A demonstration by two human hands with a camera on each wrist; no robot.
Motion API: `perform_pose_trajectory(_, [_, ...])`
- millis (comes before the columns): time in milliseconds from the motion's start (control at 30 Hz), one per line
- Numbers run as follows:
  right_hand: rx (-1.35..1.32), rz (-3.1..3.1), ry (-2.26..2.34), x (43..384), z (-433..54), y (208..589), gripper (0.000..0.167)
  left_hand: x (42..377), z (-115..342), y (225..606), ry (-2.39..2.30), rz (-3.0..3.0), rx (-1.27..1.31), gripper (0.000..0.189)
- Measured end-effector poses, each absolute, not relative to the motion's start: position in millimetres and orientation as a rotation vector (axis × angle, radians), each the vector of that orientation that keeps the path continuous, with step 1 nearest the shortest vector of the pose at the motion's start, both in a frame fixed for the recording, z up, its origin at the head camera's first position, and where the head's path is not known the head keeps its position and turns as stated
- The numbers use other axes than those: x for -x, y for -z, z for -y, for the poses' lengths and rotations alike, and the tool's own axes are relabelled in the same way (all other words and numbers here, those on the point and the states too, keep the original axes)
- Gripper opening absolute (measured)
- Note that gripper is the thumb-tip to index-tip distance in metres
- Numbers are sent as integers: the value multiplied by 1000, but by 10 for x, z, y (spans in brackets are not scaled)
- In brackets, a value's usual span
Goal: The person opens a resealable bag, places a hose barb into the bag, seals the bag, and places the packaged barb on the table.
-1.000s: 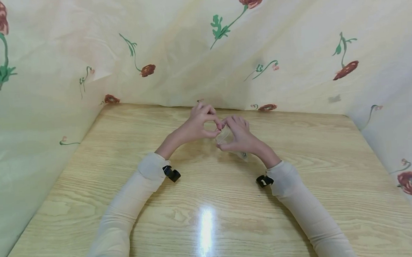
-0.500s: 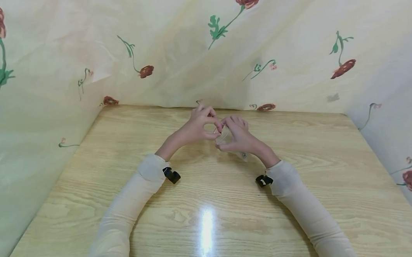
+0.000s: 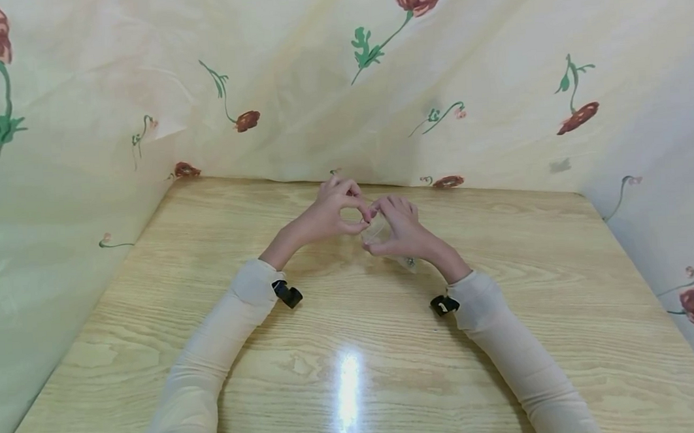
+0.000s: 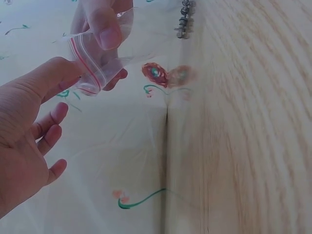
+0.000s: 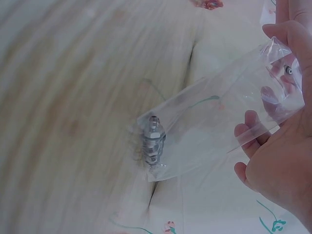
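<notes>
My right hand (image 3: 405, 230) holds a clear zip-lock bag (image 5: 209, 114) near its mouth, thumb and fingers spread apart. A red stripe runs along the bag's mouth in the left wrist view. Several small silver metal pieces (image 5: 153, 141), which look like nuts, lie clustered in the bag's lower end. At the mouth, my left hand (image 3: 329, 214) brings thumb and index fingertip together in a ring. Between these fingertips is a small metal nut (image 5: 288, 70), seen through the plastic. The other fingers of my left hand (image 4: 24, 131) are loosely bent, away from the bag.
A wood-grain table (image 3: 390, 371) spreads below both hands. Cream cloth with printed flowers (image 3: 305, 101) hangs behind the table and at its sides, close beyond my fingers. Black camera mounts (image 3: 287, 294) sit at both wrists.
My left fingertips dip slightly at the bag's mouth, then shift a little to the left. The right hand and the bag stay nearly in place.
</notes>
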State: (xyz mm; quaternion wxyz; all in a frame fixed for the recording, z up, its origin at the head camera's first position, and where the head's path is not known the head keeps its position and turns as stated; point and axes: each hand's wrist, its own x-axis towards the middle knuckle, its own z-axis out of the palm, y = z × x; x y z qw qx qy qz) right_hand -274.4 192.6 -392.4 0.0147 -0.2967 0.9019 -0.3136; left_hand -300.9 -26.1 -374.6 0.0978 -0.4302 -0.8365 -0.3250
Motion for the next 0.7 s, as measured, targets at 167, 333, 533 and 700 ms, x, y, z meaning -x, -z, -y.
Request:
perform_pose_trajectory(167, [924,-2807,973,2735,-1923,3921,53,3017,285,3732,959,2479,1271,7])
perform_pose_trajectory(333, [922,-2808,972,2731,-1917,3923,53,3014,292,3726,961,2498,1272,6])
perform_pose_trajectory(533, [933,-2813,977,2727,-1918,3931,54,3023,307,3721,966,2492,1268,7])
perform_pose_trajectory(700, [937,-2825,971,2723,-1915,3930,54,3027,321,3715,964,2507,1250,7])
